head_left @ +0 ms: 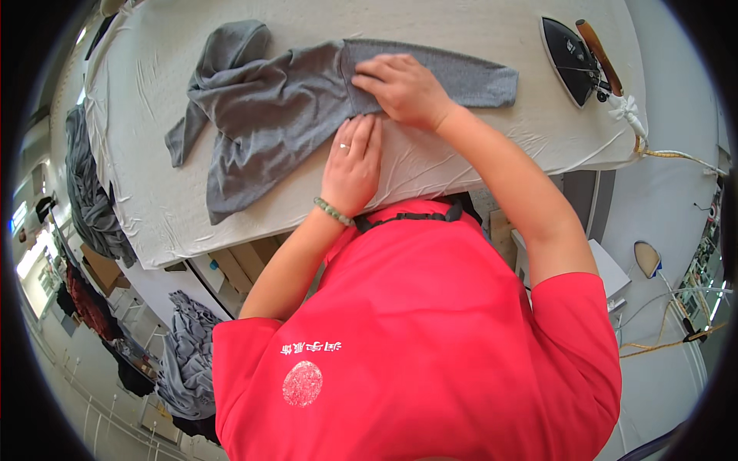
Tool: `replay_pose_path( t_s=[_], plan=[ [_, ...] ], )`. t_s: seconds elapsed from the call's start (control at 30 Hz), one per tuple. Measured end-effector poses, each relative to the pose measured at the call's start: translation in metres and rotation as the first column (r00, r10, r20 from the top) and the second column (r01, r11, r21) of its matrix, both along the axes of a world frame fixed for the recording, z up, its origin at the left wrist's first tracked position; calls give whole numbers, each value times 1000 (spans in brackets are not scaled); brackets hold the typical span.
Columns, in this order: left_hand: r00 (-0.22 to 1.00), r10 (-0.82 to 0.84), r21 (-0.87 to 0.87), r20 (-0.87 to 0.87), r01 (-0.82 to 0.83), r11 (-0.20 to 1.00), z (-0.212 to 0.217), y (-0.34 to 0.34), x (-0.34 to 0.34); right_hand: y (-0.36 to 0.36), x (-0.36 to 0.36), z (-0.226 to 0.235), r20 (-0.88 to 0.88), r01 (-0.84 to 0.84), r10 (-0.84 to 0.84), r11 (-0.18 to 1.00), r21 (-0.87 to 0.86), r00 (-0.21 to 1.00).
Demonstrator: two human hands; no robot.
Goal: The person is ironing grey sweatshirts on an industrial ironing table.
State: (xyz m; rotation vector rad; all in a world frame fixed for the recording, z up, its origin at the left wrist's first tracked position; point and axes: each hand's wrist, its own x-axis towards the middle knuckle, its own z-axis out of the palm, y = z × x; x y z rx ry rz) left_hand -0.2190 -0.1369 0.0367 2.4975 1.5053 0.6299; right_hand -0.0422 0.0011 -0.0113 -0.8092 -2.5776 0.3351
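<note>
Across the pale bench (154, 46) lies a grey garment (277, 100), probably light, soft and limp. On its sleeve (480, 81) the right hand (407, 91) rests bent fingers; the left hand's (354, 163) lie straighter at the near edge; whether either pinches, I cannot tell. The seam (344, 65) should hold firmest.

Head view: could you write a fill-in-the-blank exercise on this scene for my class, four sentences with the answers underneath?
1. The left hand wears a ring and a beaded ____.
2. The right hand is on the garment, which is coloured ____.
3. The garment lies on a cloth-covered ____.
4. The handle of the iron is coloured ____.

Missing words: bracelet; grey; table; brown.
</note>
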Motion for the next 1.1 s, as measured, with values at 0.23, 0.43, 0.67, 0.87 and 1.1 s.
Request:
replay_pose_path(
  t_s=[0.23, 0.43, 0.67, 0.87, 1.1],
  plan=[
    [996, 75, -26, -38, -76, 997, -15, 14, 5, 31, -11, 13, 48, 153, -158, 984, 93, 986],
    [991, 123, -116, 55, -116, 987, -10, 12, 4, 14, 0, 7, 8, 96, -97, 993, 74, 995],
    [997, 63, -30, -40, -64, 997, -8, 7, 2, 21, 4, 19, 37, 232, -240, 963, 139, 970],
    [998, 42, 6, -56, -42, 999, -11, -2, 2, -29, 21, 39, -116, 96, -89, 994, 55, 989],
    [998, 13, -9, -57, -13, 1000, -14, 11, 13, -86, 54, 40, -42, 240, -242, 970, -42, 969]
  ],
)
